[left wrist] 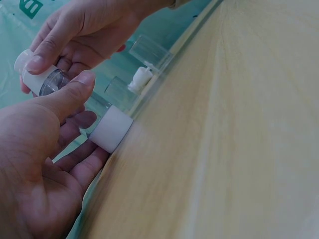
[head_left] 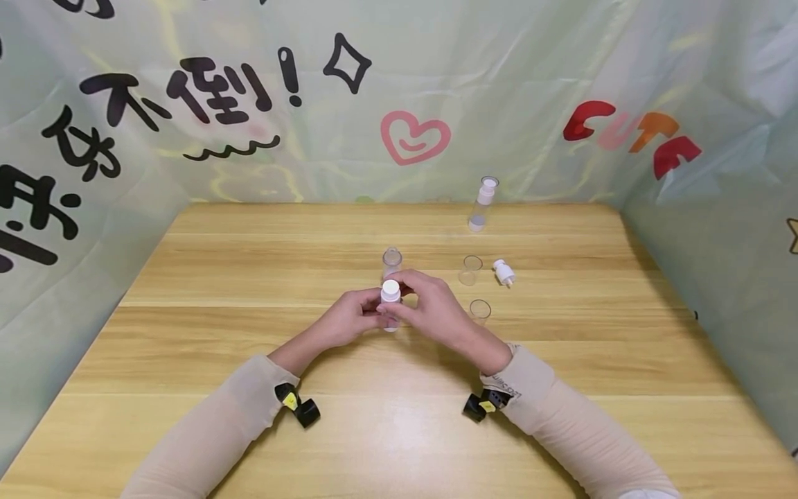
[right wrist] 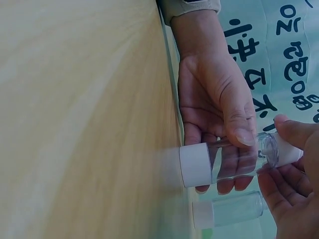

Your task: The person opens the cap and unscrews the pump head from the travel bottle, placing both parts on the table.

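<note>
A small clear bottle (right wrist: 239, 159) with a white base and white top stands upright at the middle of the table. My left hand (head_left: 346, 320) holds its clear body, thumb on one side and fingers on the other. The right hand (head_left: 433, 308) pinches the white top (left wrist: 36, 74) between thumb and fingers. The white base (left wrist: 110, 128) is at the table surface. Just behind my hands stands a second clear bottle (head_left: 392, 259), also white at the base (right wrist: 203, 215); the hands partly hide it in the head view.
Right of my hands stand two clear cylindrical covers (head_left: 467, 278), with a white pump head (head_left: 503, 273) lying beside them. Farther back, near the table's rear edge, is an assembled bottle (head_left: 482, 206) with a white collar. A printed cloth (head_left: 499, 83) hangs behind the table.
</note>
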A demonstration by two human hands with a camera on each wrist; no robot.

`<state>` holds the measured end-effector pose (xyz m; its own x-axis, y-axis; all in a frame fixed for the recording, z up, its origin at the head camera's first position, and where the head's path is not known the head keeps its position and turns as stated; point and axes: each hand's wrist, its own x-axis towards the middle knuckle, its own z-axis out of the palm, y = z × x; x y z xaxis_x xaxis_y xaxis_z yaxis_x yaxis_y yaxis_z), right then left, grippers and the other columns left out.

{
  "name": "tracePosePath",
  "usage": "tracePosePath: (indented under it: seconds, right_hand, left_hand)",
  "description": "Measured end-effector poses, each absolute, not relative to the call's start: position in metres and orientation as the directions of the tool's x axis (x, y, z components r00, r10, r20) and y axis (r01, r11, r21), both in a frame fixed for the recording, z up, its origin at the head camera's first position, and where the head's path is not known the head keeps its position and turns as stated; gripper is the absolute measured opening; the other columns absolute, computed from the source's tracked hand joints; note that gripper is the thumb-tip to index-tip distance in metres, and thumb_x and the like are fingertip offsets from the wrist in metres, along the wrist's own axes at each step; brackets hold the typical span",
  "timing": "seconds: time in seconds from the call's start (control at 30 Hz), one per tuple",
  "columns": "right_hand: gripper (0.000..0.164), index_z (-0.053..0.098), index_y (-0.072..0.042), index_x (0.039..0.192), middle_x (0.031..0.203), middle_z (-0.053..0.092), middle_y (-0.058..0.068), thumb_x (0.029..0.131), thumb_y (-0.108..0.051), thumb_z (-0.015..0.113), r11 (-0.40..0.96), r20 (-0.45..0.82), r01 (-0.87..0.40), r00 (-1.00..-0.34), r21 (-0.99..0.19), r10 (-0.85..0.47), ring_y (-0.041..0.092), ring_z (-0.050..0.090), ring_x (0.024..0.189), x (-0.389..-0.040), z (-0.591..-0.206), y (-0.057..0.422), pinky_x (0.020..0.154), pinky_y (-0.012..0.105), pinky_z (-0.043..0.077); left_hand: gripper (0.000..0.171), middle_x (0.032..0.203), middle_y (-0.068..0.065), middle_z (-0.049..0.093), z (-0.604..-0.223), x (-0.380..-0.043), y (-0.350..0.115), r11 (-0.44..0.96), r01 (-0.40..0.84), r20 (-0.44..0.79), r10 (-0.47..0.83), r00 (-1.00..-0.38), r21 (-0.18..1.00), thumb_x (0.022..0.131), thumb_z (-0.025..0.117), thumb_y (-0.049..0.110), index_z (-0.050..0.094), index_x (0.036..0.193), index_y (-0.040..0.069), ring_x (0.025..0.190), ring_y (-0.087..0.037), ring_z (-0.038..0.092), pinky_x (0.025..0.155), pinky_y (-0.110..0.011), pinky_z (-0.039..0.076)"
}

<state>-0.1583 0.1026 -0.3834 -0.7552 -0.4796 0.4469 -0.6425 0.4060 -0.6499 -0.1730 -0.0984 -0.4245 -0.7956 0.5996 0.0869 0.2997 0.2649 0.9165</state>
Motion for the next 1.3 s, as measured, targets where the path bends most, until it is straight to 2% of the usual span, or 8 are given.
tracePosePath:
  seconds: [0.27, 0.67, 0.87, 1.0, 1.13, 1.3]
  right_hand:
    - [0.031, 0.069, -0.006, 0.109, 0.101, 0.069, -0.001, 0.083, -0.019, 0.080, 0.371, 0.446, -0.633, -0.757, -0.679, -0.477, 0.011, 0.065, 0.092, -0.159, -0.383, 0.104, 0.084, 0.025, 0.055]
    - [0.029, 0.071, -0.006, 0.107, 0.100, 0.071, -0.001, 0.082, -0.018, 0.081, 0.357, 0.422, -0.610, -0.770, -0.708, -0.480, 0.010, 0.066, 0.092, -0.161, -0.382, 0.104, 0.086, 0.023, 0.055]
    - [0.029, 0.073, -0.009, 0.107, 0.101, 0.072, -0.003, 0.082, -0.020, 0.080, 0.375, 0.392, -0.596, -0.776, -0.710, -0.494, 0.009, 0.066, 0.092, -0.161, -0.378, 0.106, 0.084, 0.025, 0.056]
    - [0.030, 0.072, -0.008, 0.109, 0.101, 0.072, -0.002, 0.083, -0.020, 0.080, 0.366, 0.376, -0.596, -0.769, -0.715, -0.517, 0.011, 0.067, 0.093, -0.163, -0.375, 0.108, 0.082, 0.032, 0.057]
    - [0.034, 0.068, -0.006, 0.113, 0.103, 0.072, 0.002, 0.083, -0.015, 0.079, 0.307, 0.319, -0.536, -0.778, -0.786, -0.541, 0.015, 0.067, 0.097, -0.166, -0.375, 0.111, 0.087, 0.037, 0.057]
    - [0.034, 0.068, -0.004, 0.116, 0.107, 0.072, 0.005, 0.083, -0.009, 0.077, 0.254, 0.225, -0.420, -0.801, -0.871, -0.555, 0.018, 0.067, 0.101, -0.171, -0.375, 0.116, 0.087, 0.032, 0.056]
  left_hand:
    - [0.042, 0.113, -0.005, 0.070, -0.423, -0.173, -0.099, 0.302, 0.329, 0.097, 0.588, -0.803, 0.895, 0.088, 0.076, 0.019, 0.064, 0.127, 0.008, 0.096, -0.014, 0.067, 0.083, -0.028, 0.056]
    - [0.041, 0.113, -0.007, 0.070, -0.424, -0.173, -0.099, 0.317, 0.344, 0.101, 0.588, -0.802, 0.884, 0.089, 0.075, 0.017, 0.064, 0.127, 0.007, 0.099, -0.016, 0.067, 0.085, -0.027, 0.056]
    - [0.036, 0.111, -0.007, 0.071, -0.424, -0.173, -0.098, 0.309, 0.352, 0.111, 0.593, -0.797, 0.883, 0.089, 0.075, 0.016, 0.066, 0.123, 0.007, 0.097, -0.016, 0.067, 0.082, -0.027, 0.056]
    - [0.035, 0.111, -0.008, 0.071, -0.424, -0.174, -0.099, 0.307, 0.350, 0.107, 0.598, -0.794, 0.885, 0.090, 0.073, 0.014, 0.065, 0.123, 0.005, 0.098, -0.017, 0.067, 0.083, -0.027, 0.056]
    - [0.036, 0.114, -0.009, 0.070, -0.423, -0.173, -0.099, 0.309, 0.333, 0.089, 0.600, -0.795, 0.891, 0.090, 0.073, 0.014, 0.064, 0.125, 0.005, 0.102, -0.018, 0.067, 0.085, -0.027, 0.056]
    - [0.038, 0.114, -0.008, 0.070, -0.422, -0.172, -0.098, 0.307, 0.317, 0.077, 0.599, -0.797, 0.897, 0.090, 0.074, 0.018, 0.065, 0.124, 0.006, 0.102, -0.018, 0.066, 0.087, -0.027, 0.055]
